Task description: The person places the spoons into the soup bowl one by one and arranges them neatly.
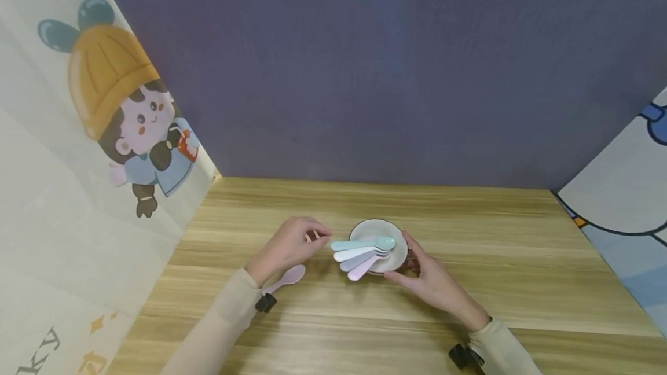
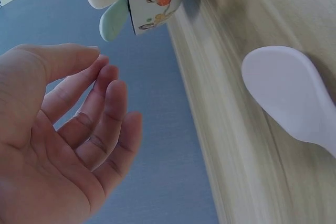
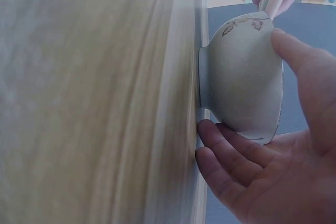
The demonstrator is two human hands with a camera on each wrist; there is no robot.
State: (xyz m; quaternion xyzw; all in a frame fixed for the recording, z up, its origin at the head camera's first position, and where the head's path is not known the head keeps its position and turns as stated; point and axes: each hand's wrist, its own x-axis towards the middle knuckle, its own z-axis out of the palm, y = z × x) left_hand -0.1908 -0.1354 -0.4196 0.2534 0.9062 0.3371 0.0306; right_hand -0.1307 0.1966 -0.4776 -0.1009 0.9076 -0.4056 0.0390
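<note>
A small white bowl [image 1: 374,230] with a dark rim stands on the table, painted with red fruit in the left wrist view. My right hand [image 1: 433,282] holds it from the right, thumb at the near rim and fingers around the far side. Across the bowl lie several small plastic utensils, handles fanned over its left edge: a mint spoon [image 1: 359,244] on top, then white, grey-lilac and pink-lilac handles [image 1: 359,271]. Just left of the mint handle's end, my left hand [image 1: 292,245] hovers with loosely bent fingers and nothing in them. Below it lies a pink spoon [image 1: 293,275].
The wood-grain table [image 1: 469,236] meets a dark blue-grey panel [image 1: 385,74] at the back. A pale cartoon-printed sheet [image 1: 62,190] borders the left side, and another printed sheet [image 1: 615,190] the right. Black wrist straps [image 1: 266,303] sit on both arms.
</note>
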